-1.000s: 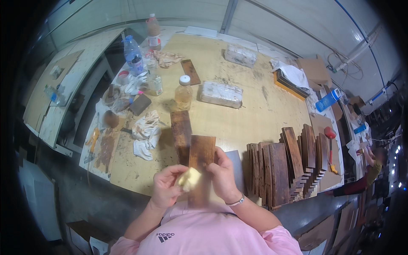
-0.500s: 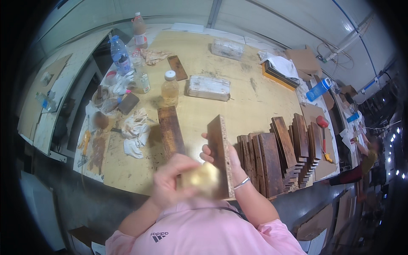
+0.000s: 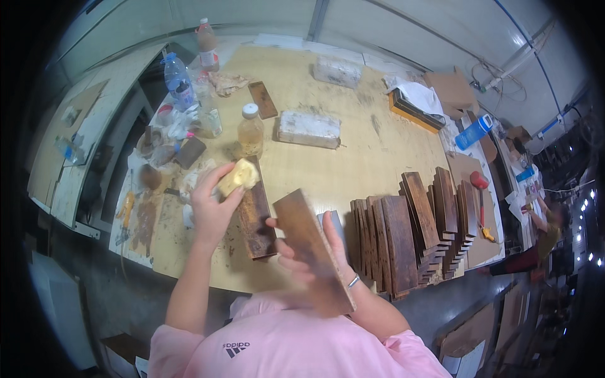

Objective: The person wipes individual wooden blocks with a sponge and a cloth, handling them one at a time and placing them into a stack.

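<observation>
My left hand (image 3: 211, 201) pinches a yellow sponge (image 3: 240, 176) between thumb and fingers, raised over the far end of a dark brown board (image 3: 256, 220) lying on the table. In my right hand (image 3: 339, 252) is another brown board (image 3: 309, 239), tilted, with its broad face turned up and its near end close to my shirt. The fingers curl round its left edge, and the palm side is partly hidden behind it. Just right of that hand stands a row of similar brown boards (image 3: 401, 242) on edge.
Stacked boards (image 3: 419, 208) rise at the table's right side, near a red-handled tool (image 3: 479, 183). A capped bottle of amber liquid (image 3: 251, 129) and a whitish wrapped block (image 3: 309, 129) stand farther back. Bottles and rags (image 3: 189, 183) crowd the left. Another person (image 3: 548, 230) is at far right.
My left hand with the sponge has moved away from the held board, up and left. My right hand has tipped the board leftward, so its broad face now shows.
</observation>
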A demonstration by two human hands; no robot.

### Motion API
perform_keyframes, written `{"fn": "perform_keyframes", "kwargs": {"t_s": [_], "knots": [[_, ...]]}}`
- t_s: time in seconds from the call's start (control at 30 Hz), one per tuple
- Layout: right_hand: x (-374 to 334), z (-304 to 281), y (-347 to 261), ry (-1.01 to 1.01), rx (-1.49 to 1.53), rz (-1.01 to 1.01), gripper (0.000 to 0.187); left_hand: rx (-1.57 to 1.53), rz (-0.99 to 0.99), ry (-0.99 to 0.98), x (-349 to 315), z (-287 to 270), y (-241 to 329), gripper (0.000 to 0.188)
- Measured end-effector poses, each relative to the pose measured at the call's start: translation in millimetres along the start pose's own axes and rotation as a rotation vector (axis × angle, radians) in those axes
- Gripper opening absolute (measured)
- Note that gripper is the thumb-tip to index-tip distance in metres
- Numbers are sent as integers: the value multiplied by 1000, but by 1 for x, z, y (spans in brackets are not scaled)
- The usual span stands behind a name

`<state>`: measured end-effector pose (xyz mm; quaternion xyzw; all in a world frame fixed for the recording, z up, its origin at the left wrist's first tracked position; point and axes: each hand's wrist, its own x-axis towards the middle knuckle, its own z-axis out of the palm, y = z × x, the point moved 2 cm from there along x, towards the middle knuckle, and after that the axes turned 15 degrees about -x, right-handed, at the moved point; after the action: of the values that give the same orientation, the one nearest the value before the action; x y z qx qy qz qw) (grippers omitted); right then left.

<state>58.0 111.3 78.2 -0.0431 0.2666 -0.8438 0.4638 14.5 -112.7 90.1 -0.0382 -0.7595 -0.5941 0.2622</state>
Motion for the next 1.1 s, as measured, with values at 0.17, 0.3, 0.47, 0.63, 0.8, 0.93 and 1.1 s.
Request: {"fn": "perform_keyframes", "kwargs": {"t_s": [0.17,0.3,0.47,0.63,0.8,0.93,1.1], "knots": [[-19,-28,-20,541,-309,-91,76,235,-47,87,-42,-51,-36,41],[-37,-96,-15,1098,-1097,-276,51,492,-150,-59,-89,-77,-86,44],[-29,-97,-10,1341,-1834,66,68,748,-61,-320,-100,-74,-85,41],[-21,-123,2,1450,-2088,101,67,591,-307,-584,-49,-50,25,33],[-18,-147,12,1365,-2209,293,70,636,292,-797,-40,-30,165,28],[-19,-143,10,1356,-2150,349,74,656,486,-891,-42,-15,197,30],[-20,-152,22,1434,-2190,343,76,693,425,-871,-15,-8,193,33]]}}
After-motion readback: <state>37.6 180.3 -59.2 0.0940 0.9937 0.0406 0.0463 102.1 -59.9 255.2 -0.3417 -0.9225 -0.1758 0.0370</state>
